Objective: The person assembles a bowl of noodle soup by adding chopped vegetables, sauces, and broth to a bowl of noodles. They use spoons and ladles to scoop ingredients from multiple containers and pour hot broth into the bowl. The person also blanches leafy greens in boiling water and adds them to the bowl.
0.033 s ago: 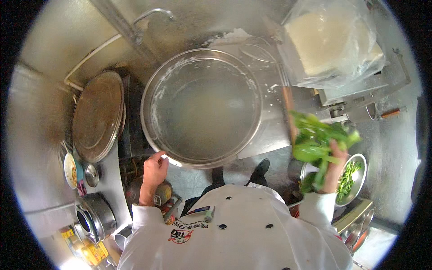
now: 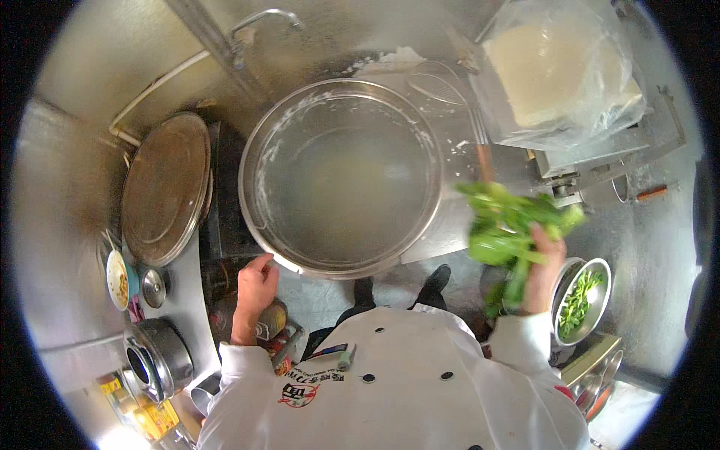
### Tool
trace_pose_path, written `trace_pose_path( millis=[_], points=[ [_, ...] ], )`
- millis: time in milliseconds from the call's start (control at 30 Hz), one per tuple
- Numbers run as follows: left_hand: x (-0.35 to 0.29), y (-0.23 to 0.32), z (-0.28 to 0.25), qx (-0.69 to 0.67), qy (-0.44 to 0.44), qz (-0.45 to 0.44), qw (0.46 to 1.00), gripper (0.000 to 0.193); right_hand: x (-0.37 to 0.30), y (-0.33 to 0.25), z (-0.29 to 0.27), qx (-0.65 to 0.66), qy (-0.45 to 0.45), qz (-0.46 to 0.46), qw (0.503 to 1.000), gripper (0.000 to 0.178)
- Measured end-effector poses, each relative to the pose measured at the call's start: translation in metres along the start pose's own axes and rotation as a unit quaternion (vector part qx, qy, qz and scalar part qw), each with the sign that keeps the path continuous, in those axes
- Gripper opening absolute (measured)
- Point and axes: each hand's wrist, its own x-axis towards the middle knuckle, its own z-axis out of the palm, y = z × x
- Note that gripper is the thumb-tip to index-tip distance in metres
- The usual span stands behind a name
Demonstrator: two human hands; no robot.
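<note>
In my right hand [image 2: 546, 266] is a bunch of leafy greens [image 2: 506, 225], gripped by its stalks and somewhat blurred by motion. The leaves spread toward the left, just off the right side of a large round metal pot [image 2: 262, 241] holding cloudy liquid [image 2: 345, 180]. My left hand [image 2: 257, 289] is at the pot's near left rim with its fingers curled, and I see nothing in them. Its fingertips are close to the rim; whether they touch it I cannot tell. Beside my right forearm stands a metal bowl [image 2: 602, 304] with cut greens [image 2: 577, 304] inside.
A clear plastic bag with a pale block [image 2: 544, 71] sits at the far right. Left of the pot leans a large round lid [image 2: 166, 187]. A wire strainer [image 2: 439, 88] and a wooden-handled tool [image 2: 484, 157] lie right of the pot. A faucet [image 2: 266, 16] reaches out at the back.
My right hand and the greens have shifted a little to the left, closer to the pot. The left hand stays by the rim.
</note>
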Motion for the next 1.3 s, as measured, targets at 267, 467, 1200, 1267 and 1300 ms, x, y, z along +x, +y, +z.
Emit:
trace_pose_path(
  millis=[267,467,1200,1267,1300],
  points=[
    [-0.066,-0.059,-0.043,0.01,0.054,-0.106,0.993,0.028,0.044,0.117,0.244,-0.022,-0.185,0.165,0.969,0.035],
    [-0.09,-0.082,-0.042,-0.029,0.047,-0.175,0.983,0.028,0.063,0.115,0.273,-0.148,-0.29,0.193,0.926,0.059],
    [0.016,0.032,0.025,-0.126,-0.026,0.023,0.991,0.041,0.024,0.014,0.052,0.081,-0.095,0.106,0.987,0.032],
    [0.022,0.077,0.043,-0.175,-0.06,0.024,0.982,0.049,0.017,0.002,-0.029,0.066,-0.009,0.046,0.997,0.029],
    [0.025,0.101,0.051,-0.194,-0.074,0.084,0.975,0.052,0.012,-0.004,-0.075,0.028,0.064,0.019,0.997,0.03]
  ],
)
